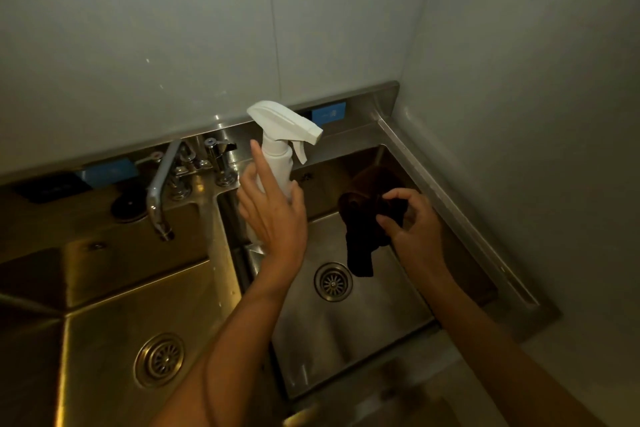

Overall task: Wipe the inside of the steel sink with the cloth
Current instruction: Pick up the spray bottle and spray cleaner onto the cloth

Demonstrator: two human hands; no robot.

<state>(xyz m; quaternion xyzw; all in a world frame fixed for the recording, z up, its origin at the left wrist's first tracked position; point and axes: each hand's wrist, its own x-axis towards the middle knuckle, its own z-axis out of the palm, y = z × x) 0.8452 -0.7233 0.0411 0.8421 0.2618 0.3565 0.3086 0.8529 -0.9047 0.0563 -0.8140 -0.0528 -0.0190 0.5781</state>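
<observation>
Cloth [363, 232] pinched in right hand [412, 222], hanging over sink [346, 329]

The steel sink [346, 333] is sitting in a corner below tiled walls, its right basin showing a round drain strainer at the bottom. The cloth [363, 236], dark and crumpled, is hanging above that basin's rear half, its lower end dangling just beside the strainer, clear of the floor.

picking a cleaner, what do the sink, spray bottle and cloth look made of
Sink: brushed stainless steel, going by its grey metallic sheen and reflections.
Spray bottle: probably white plastic, matte and opaque.
Cloth: dark soft fabric, limp and hanging in folds; weave unclear.
</observation>
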